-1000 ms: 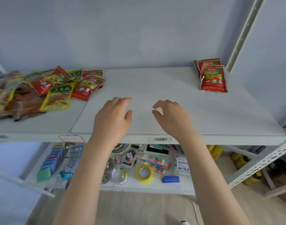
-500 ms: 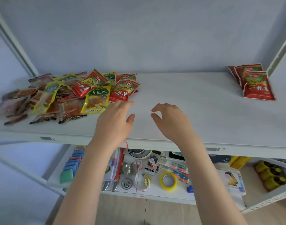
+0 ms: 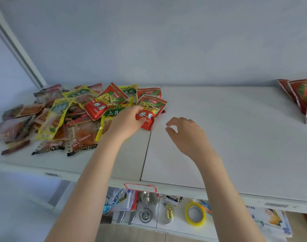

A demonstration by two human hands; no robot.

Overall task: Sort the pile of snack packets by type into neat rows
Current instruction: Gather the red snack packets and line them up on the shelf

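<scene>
A jumbled pile of snack packets (image 3: pixel 62 116) covers the left of the white shelf (image 3: pixel 227 137): red, yellow-green and clear brown ones overlap. My left hand (image 3: pixel 124 123) reaches into the pile's right edge and pinches a red packet (image 3: pixel 152 109) between thumb and fingers. Beside it another red packet (image 3: pixel 103 103) lies tilted on top of a yellow one (image 3: pixel 112 110). My right hand (image 3: pixel 185 133) hovers over bare shelf to the right, fingers loosely curled, holding nothing. A small stack of matching red packets (image 3: pixel 302 96) lies at the far right edge.
A seam (image 3: pixel 147 145) splits the shelf into two boards. A white upright post (image 3: pixel 15 44) stands at the back left. The lower shelf holds a yellow tape roll (image 3: pixel 195 213), metal hardware (image 3: pixel 145 213) and stationery.
My left hand moved forward to the pile and took hold of a red packet. The view has swung left, pushing the sorted red stack toward the right edge. My right hand stayed hovering.
</scene>
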